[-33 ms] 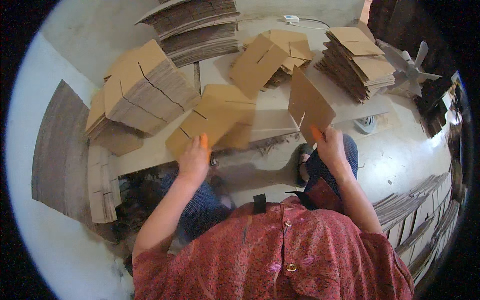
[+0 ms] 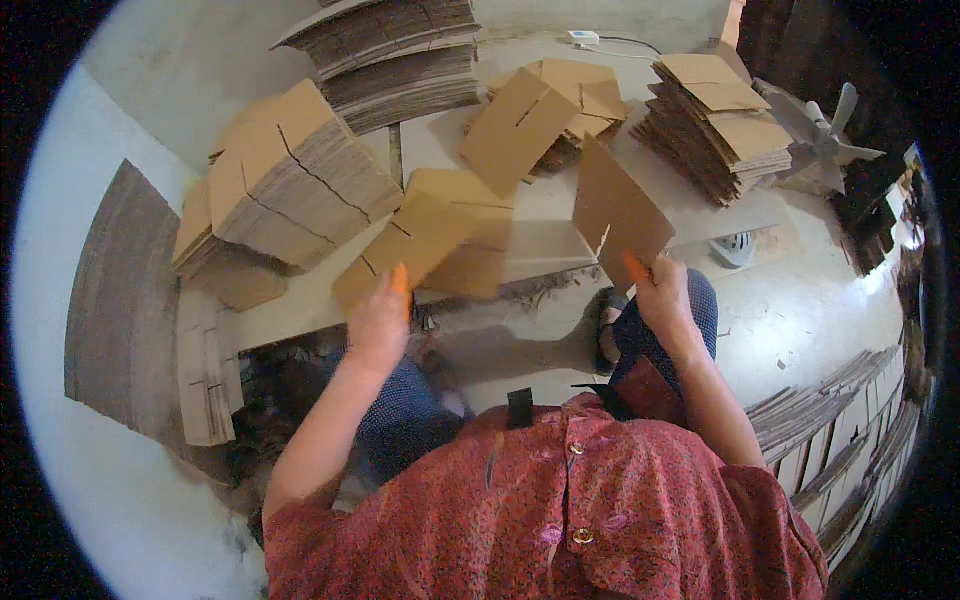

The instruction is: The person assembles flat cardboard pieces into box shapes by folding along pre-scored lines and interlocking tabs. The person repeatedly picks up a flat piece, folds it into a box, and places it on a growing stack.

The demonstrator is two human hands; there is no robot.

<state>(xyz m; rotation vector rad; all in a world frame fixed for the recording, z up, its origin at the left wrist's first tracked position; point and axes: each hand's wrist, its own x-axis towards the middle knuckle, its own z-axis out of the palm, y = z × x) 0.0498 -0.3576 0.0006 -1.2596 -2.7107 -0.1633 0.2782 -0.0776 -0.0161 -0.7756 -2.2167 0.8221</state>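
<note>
My right hand (image 2: pixel 668 300) grips a slotted cardboard piece (image 2: pixel 622 212) by its lower edge, holding it tilted up over the table's near edge. An orange cover sits on that thumb, and a pale, ragged slit shows in the board near it. My left hand (image 2: pixel 380 322), also with an orange-covered thumb, is at the near edge of a flat cardboard sheet (image 2: pixel 425 225) with short dark slots. That sheet overlaps another one (image 2: pixel 470 265) on the table. The left fingers are mostly hidden, so whether they pinch the sheet does not show.
A tall cardboard stack (image 2: pixel 300 185) stands at the left, with a darker stack (image 2: pixel 400 85) behind. More slotted pieces (image 2: pixel 520 125) lie at the back middle. To the right are another stack (image 2: pixel 715 125) and a grey fan (image 2: pixel 825 140). Bundled cardboard (image 2: pixel 840 430) lies at the lower right.
My left hand has shifted slightly left and toward me, while the sheet by it stays nearly in place. The piece in my right hand has turned a little, showing more of its face.
</note>
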